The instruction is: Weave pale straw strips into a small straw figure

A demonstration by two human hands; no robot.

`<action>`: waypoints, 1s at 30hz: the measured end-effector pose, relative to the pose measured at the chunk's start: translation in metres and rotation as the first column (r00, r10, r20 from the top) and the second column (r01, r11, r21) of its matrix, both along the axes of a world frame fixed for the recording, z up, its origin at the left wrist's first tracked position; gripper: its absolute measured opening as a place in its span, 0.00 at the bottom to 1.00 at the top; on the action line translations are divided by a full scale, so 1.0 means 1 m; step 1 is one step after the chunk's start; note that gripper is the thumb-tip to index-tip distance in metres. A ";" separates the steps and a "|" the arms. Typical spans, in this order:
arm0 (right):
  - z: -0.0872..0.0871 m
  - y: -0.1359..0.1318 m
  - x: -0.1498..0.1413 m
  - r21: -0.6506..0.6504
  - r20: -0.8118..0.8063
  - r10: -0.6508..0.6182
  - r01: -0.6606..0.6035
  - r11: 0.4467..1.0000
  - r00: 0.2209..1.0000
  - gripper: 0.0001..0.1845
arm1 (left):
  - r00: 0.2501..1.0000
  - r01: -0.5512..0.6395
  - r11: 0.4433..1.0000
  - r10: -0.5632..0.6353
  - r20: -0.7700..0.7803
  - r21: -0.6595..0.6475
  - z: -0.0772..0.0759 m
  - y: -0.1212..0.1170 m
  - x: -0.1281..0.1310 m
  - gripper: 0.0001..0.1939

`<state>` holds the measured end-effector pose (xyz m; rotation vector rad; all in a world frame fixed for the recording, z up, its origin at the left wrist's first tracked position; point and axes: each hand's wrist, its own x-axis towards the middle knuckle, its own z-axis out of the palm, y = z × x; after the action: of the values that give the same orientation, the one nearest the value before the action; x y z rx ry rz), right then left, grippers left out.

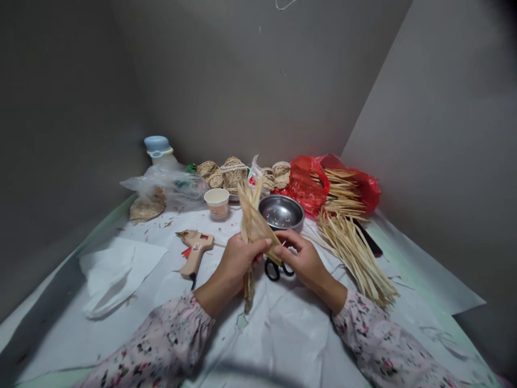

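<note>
My left hand (241, 256) is closed around a bundle of dried corn husks (250, 215), which stands nearly upright with its pale ends fanning out at the top and a thin twisted stem below. My right hand (301, 256) pinches the lower edge of a broad husk leaf (265, 229) that slants across the bundle. Just under my right fingers lie black-handled scissors (272, 270), their blades hidden. To the left of my left hand a beige glue gun (196, 253) rests on its side. A steel bowl (281, 212) with small scraps in it sits behind my right hand.
Husk strips (355, 258) are spread at the right, before a red plastic bag (311, 183) of more husks. A paper cup (217, 203), woven pieces (234, 175), a clear plastic bag (165, 183) and a blue-lidded bottle (157, 148) stand behind. White cloth (121, 269) lies left.
</note>
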<state>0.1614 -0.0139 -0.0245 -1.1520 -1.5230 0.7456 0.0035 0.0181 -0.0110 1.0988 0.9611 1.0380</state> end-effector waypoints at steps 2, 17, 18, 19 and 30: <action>-0.002 -0.001 -0.003 -0.039 0.024 0.053 -0.052 0.998 0.998 0.12 | 0.999 0.030 0.999 -0.031 -0.011 -0.017 -0.002 0.000 0.001 0.11; -0.003 0.008 0.003 -0.224 -0.633 -0.154 0.011 0.975 0.759 0.07 | 0.881 0.163 0.929 0.014 0.472 -0.332 0.004 0.002 0.000 0.08; -0.001 0.007 0.001 -0.237 -0.639 -0.158 0.003 0.972 0.753 0.07 | 0.876 0.164 0.925 0.023 0.482 -0.342 0.005 0.002 0.000 0.08; 0.000 0.006 0.000 -0.246 -0.643 -0.157 -0.008 0.969 0.749 0.07 | 0.875 0.169 0.922 0.023 0.483 -0.349 0.005 0.002 0.001 0.08; 0.000 -0.003 -0.009 -0.226 -0.416 -0.035 -0.067 0.972 0.909 0.20 | 0.920 0.192 0.961 -0.106 0.377 -0.200 0.003 -0.007 0.007 0.15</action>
<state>0.1526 -0.0170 -0.0249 -1.0649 -1.1034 1.1304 0.0105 0.0110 -0.0079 0.7386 0.6676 0.9339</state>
